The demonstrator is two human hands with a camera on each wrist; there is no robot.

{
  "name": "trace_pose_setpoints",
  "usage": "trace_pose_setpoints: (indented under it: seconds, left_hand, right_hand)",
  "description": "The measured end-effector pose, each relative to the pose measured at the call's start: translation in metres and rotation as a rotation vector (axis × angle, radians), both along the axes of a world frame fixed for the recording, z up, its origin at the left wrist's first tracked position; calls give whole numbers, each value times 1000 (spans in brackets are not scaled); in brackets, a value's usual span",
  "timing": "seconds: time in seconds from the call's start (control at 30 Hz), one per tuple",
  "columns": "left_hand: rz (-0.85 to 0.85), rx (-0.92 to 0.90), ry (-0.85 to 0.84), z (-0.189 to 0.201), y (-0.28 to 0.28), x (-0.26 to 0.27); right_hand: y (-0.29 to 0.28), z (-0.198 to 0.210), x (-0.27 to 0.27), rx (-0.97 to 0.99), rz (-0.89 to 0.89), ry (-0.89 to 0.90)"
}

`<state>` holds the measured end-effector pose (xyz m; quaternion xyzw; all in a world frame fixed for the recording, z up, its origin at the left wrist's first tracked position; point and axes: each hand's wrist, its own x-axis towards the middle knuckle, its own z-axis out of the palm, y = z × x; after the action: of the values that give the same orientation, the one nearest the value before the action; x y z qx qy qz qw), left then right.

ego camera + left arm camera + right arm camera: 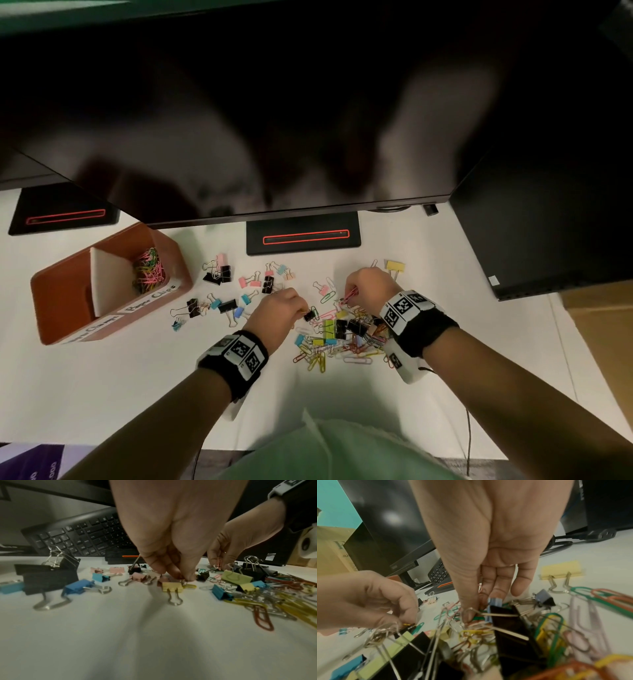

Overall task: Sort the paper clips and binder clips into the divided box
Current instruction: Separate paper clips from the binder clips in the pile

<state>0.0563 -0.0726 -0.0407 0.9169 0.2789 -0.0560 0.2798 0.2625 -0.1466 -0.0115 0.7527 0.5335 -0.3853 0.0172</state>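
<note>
The orange divided box (pixel 41 308) sits at the left with a white divider (pixel 102 284). Colourful paper clips (pixel 149 274) fill its far compartment. The near one looks bare. A mixed pile of clips (pixel 342 337) lies between my wrists, and binder clips (pixel 219 274) are scattered toward the box. My left hand (pixel 303 311) (pixel 181 578) pinches a small clip on the table beside a small black binder clip (pixel 310 315). I cannot tell its kind. My right hand (pixel 349 296) (pixel 476 608) pinches pink paper clips (pixel 218 562) just above the pile's far edge.
A dark monitor overhangs the table, its stand base (pixel 303 236) just behind the clips. A keyboard (pixel 82 536) lies under the monitor. A black computer case (pixel 548 222) and a cardboard box (pixel 599 308) are at the right. A yellow binder clip (pixel 394 266) lies apart.
</note>
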Motion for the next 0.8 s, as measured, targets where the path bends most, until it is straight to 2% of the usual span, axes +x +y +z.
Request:
trace_pose_setpoints:
  seconds: [0.2, 0.37, 0.5, 0.67, 0.8]
  left_hand:
    - [41, 2, 134, -3, -1, 11]
    - [-23, 93, 277, -5, -3, 14]
    - [-94, 138, 310, -5, -1, 15]
    - [-28, 58, 313, -6, 3, 18]
    - [-79, 89, 308, 1, 3, 24]
  right_hand:
    - [-1, 0, -1, 19, 15, 27]
    - [-4, 1, 3, 31, 16, 91]
    - [-5, 5, 7, 105, -128, 231]
    - [0, 18, 5, 154, -328, 390]
    - [6, 24, -2, 142, -419, 460]
